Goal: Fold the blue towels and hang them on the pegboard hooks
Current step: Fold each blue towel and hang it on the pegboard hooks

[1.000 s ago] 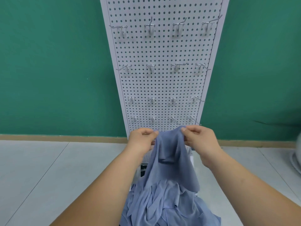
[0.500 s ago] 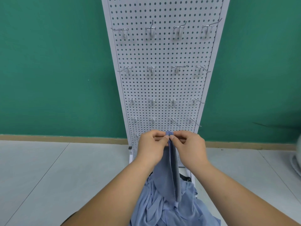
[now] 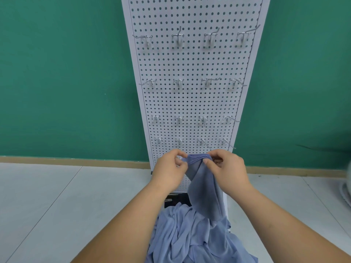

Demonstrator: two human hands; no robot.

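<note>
A blue towel [image 3: 205, 190] hangs folded lengthwise from both my hands, in front of the foot of the white pegboard [image 3: 193, 103]. My left hand [image 3: 169, 171] pinches the left end of its top edge, and my right hand [image 3: 228, 169] pinches the right end, a short gap apart. Below, a pile of blue towels [image 3: 191, 236] lies crumpled, and the held towel's lower end reaches it. Rows of bare metal hooks [image 3: 177, 37] stick out of the board.
The green wall [image 3: 57, 82] stands behind the pegboard, with a wooden skirting along the pale tiled floor [image 3: 57, 205]. A dark object [image 3: 174, 200] shows behind the pile. A white thing [image 3: 346, 188] sits at the right edge.
My hands came together, doubling the towel, then drew slightly apart along its top edge. The towel now hangs narrower and longer.
</note>
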